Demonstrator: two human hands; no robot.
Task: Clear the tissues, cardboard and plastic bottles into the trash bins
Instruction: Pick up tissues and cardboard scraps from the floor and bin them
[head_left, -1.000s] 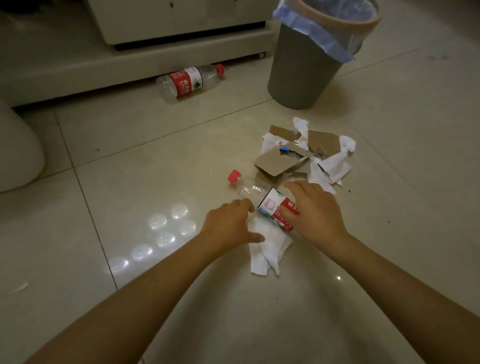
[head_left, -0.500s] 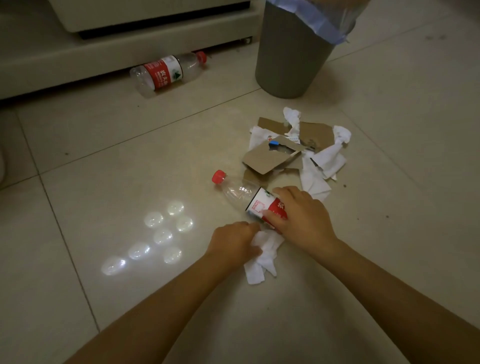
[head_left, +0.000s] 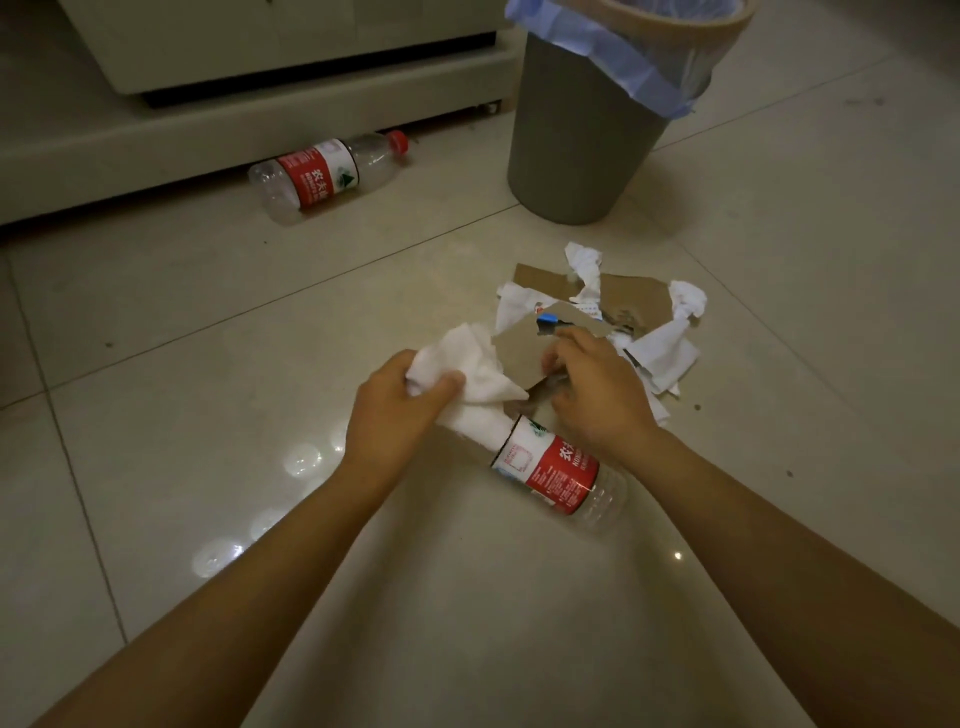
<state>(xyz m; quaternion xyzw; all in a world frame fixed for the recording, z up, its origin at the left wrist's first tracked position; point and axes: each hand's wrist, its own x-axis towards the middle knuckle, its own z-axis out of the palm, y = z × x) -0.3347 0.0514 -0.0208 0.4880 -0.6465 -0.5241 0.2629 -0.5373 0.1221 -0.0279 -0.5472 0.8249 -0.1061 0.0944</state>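
Left hand (head_left: 400, 410) is now gripping a crumpled white tissue (head_left: 467, 364), lifted off the floor at frame centre. Right hand (head_left: 597, 395), having released the red-labelled clear plastic bottle (head_left: 556, 473), is pinching a brown cardboard scrap (head_left: 524, 348). Binning in the grey lined trash bin (head_left: 582, 130) is likely coming next.

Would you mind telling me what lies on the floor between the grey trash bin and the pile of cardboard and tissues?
In the head view, only bare tile lies between the grey trash bin and the cardboard-and-tissue pile.

Looks like a room in someone's home: glossy beige floor tiles (head_left: 156, 322), a lined plastic trash bin (head_left: 576, 145), white furniture base (head_left: 249, 130).
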